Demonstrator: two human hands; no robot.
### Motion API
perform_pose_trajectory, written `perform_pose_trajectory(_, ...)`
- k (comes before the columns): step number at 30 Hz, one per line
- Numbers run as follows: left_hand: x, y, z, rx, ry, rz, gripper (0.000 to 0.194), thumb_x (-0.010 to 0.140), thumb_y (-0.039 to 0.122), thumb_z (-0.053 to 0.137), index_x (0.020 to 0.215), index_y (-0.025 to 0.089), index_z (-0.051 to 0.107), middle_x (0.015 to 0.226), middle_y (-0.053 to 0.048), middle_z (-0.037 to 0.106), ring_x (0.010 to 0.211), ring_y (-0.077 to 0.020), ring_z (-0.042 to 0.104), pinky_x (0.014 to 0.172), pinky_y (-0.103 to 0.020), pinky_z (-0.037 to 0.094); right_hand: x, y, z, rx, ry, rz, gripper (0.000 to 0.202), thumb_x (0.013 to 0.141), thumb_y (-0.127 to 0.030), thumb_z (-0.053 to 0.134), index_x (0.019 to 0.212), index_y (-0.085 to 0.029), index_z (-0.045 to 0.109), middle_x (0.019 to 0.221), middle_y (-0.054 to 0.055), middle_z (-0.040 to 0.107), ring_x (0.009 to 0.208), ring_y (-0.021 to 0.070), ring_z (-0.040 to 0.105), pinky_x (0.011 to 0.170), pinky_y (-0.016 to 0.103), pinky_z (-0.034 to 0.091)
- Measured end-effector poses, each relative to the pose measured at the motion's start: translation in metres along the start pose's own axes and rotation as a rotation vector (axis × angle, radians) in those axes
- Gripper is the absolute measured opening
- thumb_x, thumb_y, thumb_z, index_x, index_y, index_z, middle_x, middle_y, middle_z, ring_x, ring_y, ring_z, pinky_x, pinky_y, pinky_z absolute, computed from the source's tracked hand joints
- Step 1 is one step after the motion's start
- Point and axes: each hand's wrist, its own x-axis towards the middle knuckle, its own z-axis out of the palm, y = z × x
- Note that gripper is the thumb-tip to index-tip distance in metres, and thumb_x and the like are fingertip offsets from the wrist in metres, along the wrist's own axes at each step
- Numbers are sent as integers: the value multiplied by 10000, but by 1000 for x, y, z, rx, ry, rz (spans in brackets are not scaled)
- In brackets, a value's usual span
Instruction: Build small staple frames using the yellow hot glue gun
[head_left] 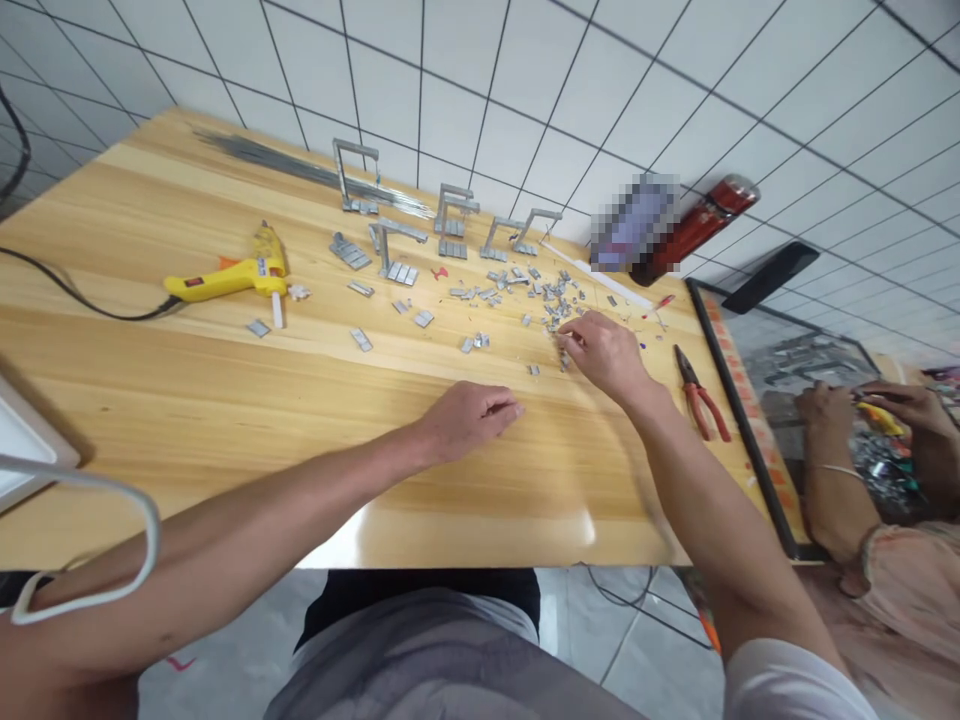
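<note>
My right hand (604,350) is over the near edge of a loose pile of small grey metal pieces (555,298), its thumb and fingers pinched together. Whatever may be between those fingertips is too small to make out. My left hand (472,418) rests low over the wooden table (300,410), its fingers curled together; whether anything is in them is hidden. Beyond the hands stand several small grey frames (397,255) shaped like arches on flat slatted bases. A flat slatted grey piece (350,251) lies to their left, with more small flat pieces (361,340) nearer me.
A yellow glue gun (225,282) with a cord lies left. Thin metal rods (285,165) lie along the back. Red-handled pliers (697,395) lie right, near a red flask (697,228) and a dark-edged glass panel (739,410). A co-worker's hands (832,415) are at far right.
</note>
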Motion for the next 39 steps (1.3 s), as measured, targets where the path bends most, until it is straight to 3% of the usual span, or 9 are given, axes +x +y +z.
perform_pose_trajectory(6,1,-2,1,-10,9,32,393,1027,400,564,687,204,549,612,42,546,594,-124,485,638,-275,327,25,-16,4,-104,-117,13,286,1024,-265,609,1151,-245,865,1223,156,811,1106,327,731,818,396,526)
perform_pose_trajectory(15,0,2,1,7,5,13,377,1034,357,563,691,203,534,625,43,533,614,-123,463,648,-281,307,30,-26,1,-93,-206,32,176,941,-165,615,943,-217,783,1144,143,808,1014,295,715,757,364,455)
perform_pose_trajectory(19,0,5,0,2,1,20,373,1029,341,569,686,206,516,621,46,510,622,-127,459,653,-290,300,32,-28,-13,80,-118,115,102,853,-166,642,830,-215,728,996,101,803,906,246,697,803,358,483)
perform_pose_trajectory(23,2,6,0,13,6,29,387,1028,321,580,671,212,478,613,46,489,622,-133,453,658,-302,296,39,-40,-36,408,-20,172,100,841,-307,677,819,-225,729,844,47,773,776,210,661,759,353,501)
perform_pose_trajectory(26,4,4,3,50,-4,53,399,1050,320,586,674,209,508,631,35,530,643,-143,482,663,-308,307,49,-68,-52,503,-19,116,138,827,-361,702,842,-231,745,811,34,760,737,198,652,716,346,490)
perform_pose_trajectory(31,9,0,7,187,-4,84,350,1093,304,619,765,195,673,821,-25,754,787,-183,648,728,-312,379,80,-145,-61,652,-83,-82,127,836,-374,728,830,-247,719,770,28,753,731,198,682,698,341,534)
perform_pose_trajectory(35,10,0,7,255,-11,128,352,1130,340,607,832,199,731,932,-51,822,901,-217,738,750,-315,415,112,-203,-48,732,-171,-221,74,855,-315,727,899,-255,723,828,12,769,759,190,702,740,347,577)
perform_pose_trajectory(39,12,-3,10,271,-28,141,357,1156,404,574,970,205,805,1058,-80,860,1015,-266,797,804,-330,501,140,-245,-21,685,-191,-312,133,882,-226,676,988,-239,756,882,16,779,844,202,716,820,362,572)
